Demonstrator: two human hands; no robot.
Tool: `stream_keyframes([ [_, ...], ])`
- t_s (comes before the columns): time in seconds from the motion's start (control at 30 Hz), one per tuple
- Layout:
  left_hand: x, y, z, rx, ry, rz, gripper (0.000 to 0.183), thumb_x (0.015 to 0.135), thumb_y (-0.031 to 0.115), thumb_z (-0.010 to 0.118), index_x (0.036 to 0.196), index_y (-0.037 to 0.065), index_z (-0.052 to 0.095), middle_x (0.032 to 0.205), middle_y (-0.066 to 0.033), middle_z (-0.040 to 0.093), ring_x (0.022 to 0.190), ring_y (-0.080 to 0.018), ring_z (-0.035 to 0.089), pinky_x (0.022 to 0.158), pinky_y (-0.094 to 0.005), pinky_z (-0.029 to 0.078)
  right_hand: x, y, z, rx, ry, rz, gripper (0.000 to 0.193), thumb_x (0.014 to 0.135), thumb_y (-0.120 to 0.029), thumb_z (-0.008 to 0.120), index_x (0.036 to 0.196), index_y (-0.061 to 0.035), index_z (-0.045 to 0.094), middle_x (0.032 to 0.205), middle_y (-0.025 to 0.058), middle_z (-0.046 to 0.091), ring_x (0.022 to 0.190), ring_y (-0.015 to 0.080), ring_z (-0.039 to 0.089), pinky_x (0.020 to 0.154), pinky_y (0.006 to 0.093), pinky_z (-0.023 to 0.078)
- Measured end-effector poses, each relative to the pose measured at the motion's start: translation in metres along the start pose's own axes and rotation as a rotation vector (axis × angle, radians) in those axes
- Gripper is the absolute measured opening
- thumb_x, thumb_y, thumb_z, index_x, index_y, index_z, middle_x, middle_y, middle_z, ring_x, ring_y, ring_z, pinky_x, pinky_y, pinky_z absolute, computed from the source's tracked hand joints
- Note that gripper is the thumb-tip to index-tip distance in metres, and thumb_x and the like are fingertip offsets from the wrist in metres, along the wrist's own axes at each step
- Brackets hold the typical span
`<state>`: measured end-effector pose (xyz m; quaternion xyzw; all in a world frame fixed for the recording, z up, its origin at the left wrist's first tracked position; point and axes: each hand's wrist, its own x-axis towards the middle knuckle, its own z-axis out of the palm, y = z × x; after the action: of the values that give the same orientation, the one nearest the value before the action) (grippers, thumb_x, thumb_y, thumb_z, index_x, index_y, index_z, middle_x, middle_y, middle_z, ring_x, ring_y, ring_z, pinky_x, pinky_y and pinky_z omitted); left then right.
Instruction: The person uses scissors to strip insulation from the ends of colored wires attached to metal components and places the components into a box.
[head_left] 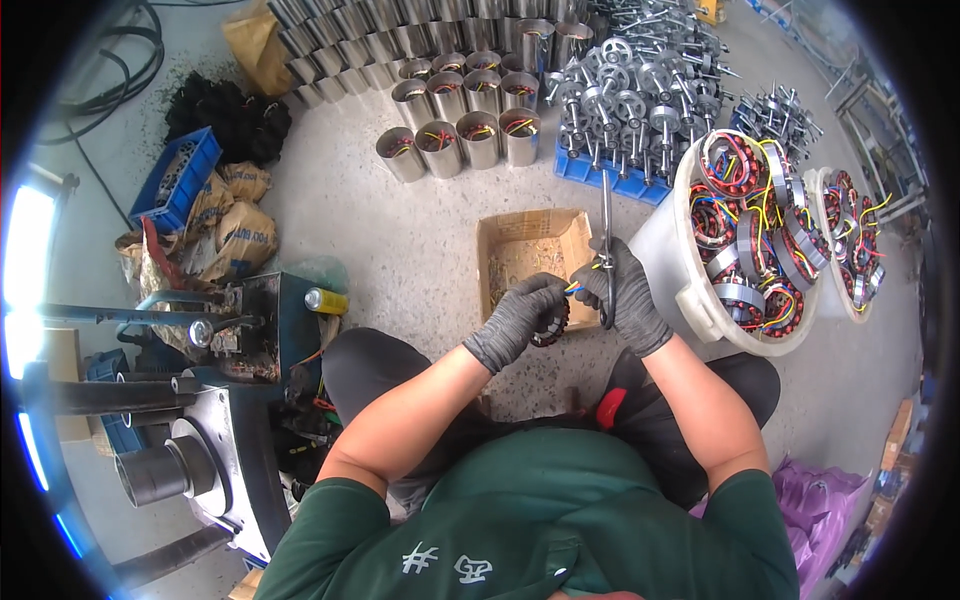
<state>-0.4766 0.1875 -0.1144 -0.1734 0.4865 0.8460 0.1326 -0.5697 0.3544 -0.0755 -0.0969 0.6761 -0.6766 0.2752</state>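
My left hand (517, 322), in a dark grey glove, is closed around a wound motor stator (548, 332), a dark ring with reddish coils mostly hidden by my fingers. Blue and yellow wire ends (573, 287) stick out of it between my two hands. In my gloved right hand (632, 300) is a long metal tool that looks like scissors (606, 205), its narrow end pointing away from me and its dark handle against my fingers. My right fingertips are close to the wire ends; whether they touch them I cannot tell. Both hands are above the near edge of an open cardboard box (487, 250) with small wire scraps inside.
A white bucket (665, 250) heaped with wired stators stands at the right, another behind it. Farther off, a blue crate (625, 182) bears metal shafts, beside rows of steel cylinders (478, 135). On the left are a machine (215, 460), a yellow can (326, 301) and a blue bin (180, 180).
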Motion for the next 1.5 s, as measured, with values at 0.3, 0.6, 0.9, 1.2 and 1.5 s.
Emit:
stream_keyframes([
  [0.3,-0.007,0.011,0.008,0.189,0.096,0.097,0.022,0.1,0.026,0.061,0.101,0.004,0.063,0.079,0.0008,0.061,0.067,-0.0083,0.053,0.061,-0.0231,0.046,-0.007,0.008,-0.001,-0.008,0.026,-0.054,0.043,0.09,-0.005,0.069,0.127,-0.0024,0.045,0.078,0.0067,0.066,0.063,0.0149,0.066,0.056,0.0259,0.054],
  [0.6,0.005,0.014,-0.012,-0.029,0.264,0.11,0.016,0.1,0.022,0.058,0.096,0.007,0.062,0.079,-0.0005,0.06,0.068,-0.0081,0.054,0.058,-0.0226,0.045,-0.009,0.016,-0.01,0.062,0.039,0.07,0.05,0.088,-0.011,0.073,0.132,-0.0036,0.049,0.079,0.003,0.06,0.062,0.0118,0.059,0.056,0.027,0.05],
  [0.9,0.007,0.012,-0.019,0.037,0.319,0.13,0.023,0.1,0.022,0.06,0.111,0.003,0.064,0.086,-0.0002,0.065,0.072,-0.0083,0.058,0.065,-0.0237,0.05,-0.025,0.028,-0.001,0.055,-0.23,0.257,0.045,0.094,-0.017,0.071,0.134,-0.0025,0.056,0.1,0.002,0.063,0.091,0.0108,0.061,0.082,0.0235,0.052],
  [1.2,0.01,0.007,-0.022,0.102,0.259,0.103,0.027,0.1,0.024,0.061,0.114,0.001,0.065,0.091,-0.0036,0.068,0.077,-0.0113,0.064,0.07,-0.0265,0.055,-0.014,0.014,-0.002,-0.23,-0.268,0.189,0.043,0.093,-0.027,0.071,0.128,-0.0055,0.059,0.076,-0.0002,0.059,0.059,0.0102,0.056,0.046,0.0262,0.044],
  [1.5,0.004,0.01,-0.017,0.062,0.26,0.147,0.026,0.1,0.021,0.06,0.117,0.004,0.067,0.078,0.0036,0.061,0.061,-0.0046,0.05,0.057,-0.0194,0.042,-0.007,0.015,-0.013,0.022,-0.295,0.371,0.036,0.091,-0.015,0.065,0.119,0.0051,0.057,0.054,0.0043,0.053,0.033,0.0165,0.047,0.033,0.0289,0.037],
])
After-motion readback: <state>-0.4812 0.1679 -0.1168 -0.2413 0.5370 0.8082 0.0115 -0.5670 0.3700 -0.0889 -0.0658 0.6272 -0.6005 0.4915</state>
